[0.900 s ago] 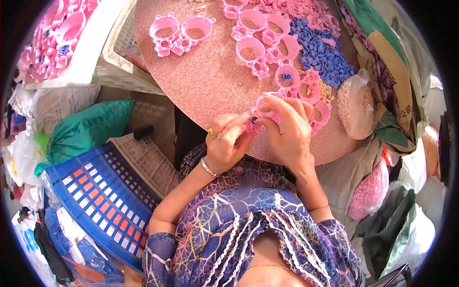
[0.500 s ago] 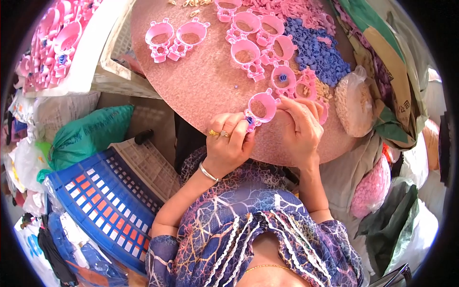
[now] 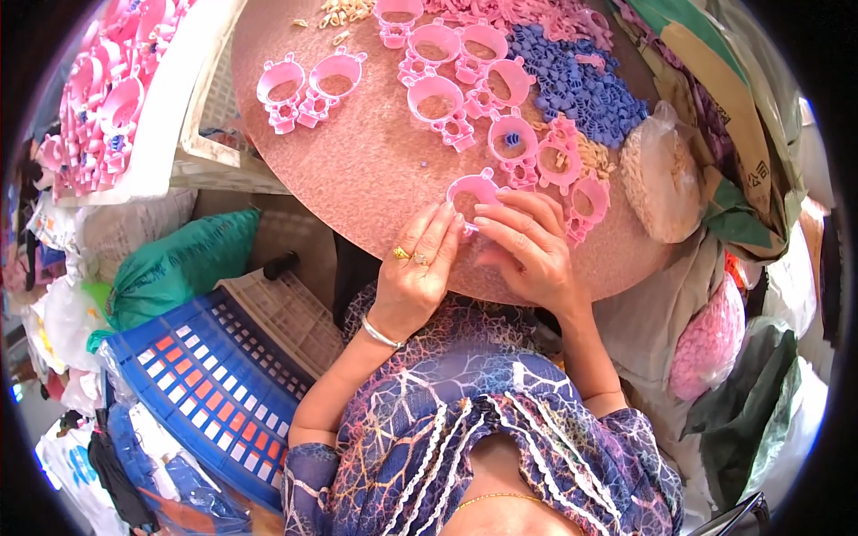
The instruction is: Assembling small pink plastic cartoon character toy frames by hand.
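Note:
Just in front of me, over the near edge of the round table (image 3: 357, 170), a pink plastic ring part (image 3: 474, 183) with small nubs is between my two hands. My left hand (image 3: 418, 257) is closed on its lower left side, fingers pressed together. Bent fingers of my right hand (image 3: 534, 243) touch its right side; they cover the part's lower end. Beyond it lie several more pink ring parts (image 3: 435, 96), one with a small blue piece (image 3: 512, 139) in its ring. To the right sits another pink ring part (image 3: 590, 204).
Heaps of blue pieces (image 3: 585, 89) and pink pieces (image 3: 523, 13) lie at the far right of the table. A clear bag of beige pieces (image 3: 660, 183) rests by the right edge. At left stand a white crate (image 3: 201, 125) and a blue basket (image 3: 210, 384).
Both hands now come together around the pink ring part; my right hand has moved left onto it. The view has shifted slightly.

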Demonstrator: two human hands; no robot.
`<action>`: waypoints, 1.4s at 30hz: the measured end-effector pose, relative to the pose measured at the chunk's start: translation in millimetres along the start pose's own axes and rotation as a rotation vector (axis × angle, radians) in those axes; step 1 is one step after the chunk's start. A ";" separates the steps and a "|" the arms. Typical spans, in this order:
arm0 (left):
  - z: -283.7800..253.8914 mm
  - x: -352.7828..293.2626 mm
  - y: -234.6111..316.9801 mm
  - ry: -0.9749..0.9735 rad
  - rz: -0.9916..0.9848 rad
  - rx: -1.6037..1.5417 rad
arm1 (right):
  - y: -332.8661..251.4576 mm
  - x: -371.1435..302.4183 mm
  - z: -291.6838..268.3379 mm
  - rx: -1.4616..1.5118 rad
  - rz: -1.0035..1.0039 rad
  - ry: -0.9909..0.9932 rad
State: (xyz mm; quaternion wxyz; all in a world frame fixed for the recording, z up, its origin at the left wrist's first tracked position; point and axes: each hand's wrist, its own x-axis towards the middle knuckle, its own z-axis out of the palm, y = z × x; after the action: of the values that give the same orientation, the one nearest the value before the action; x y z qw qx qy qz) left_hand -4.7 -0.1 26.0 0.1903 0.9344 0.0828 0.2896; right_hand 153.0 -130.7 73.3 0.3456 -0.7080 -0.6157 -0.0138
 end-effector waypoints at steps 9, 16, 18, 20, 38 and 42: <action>-32.8 -14.5 26.1 -0.048 -0.512 -0.719 | -2.7 -10.9 13.9 0.128 -0.064 -0.017; -33.8 -55.7 24.8 -0.010 -1.332 -2.052 | -23.0 -11.2 17.0 0.248 0.053 0.047; -31.3 -63.9 26.3 0.045 -1.372 -2.122 | -22.2 -13.6 22.2 0.248 0.149 0.061; -30.3 -69.5 26.8 0.132 -1.399 -2.225 | -19.3 -18.0 25.6 0.236 0.168 0.035; -27.6 -67.9 41.6 0.152 -1.359 -1.908 | -36.3 -4.6 57.3 0.027 0.061 -0.098; -26.5 -64.6 44.2 0.157 -1.326 -1.825 | -25.6 -2.2 52.8 0.091 0.041 -0.169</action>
State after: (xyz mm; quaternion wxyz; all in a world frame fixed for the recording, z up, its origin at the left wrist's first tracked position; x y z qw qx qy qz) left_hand -70.7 -49.4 31.0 0.9118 0.1970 0.3313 0.1417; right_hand 108.5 -105.8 44.3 0.3244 -0.7028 -0.6279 0.0808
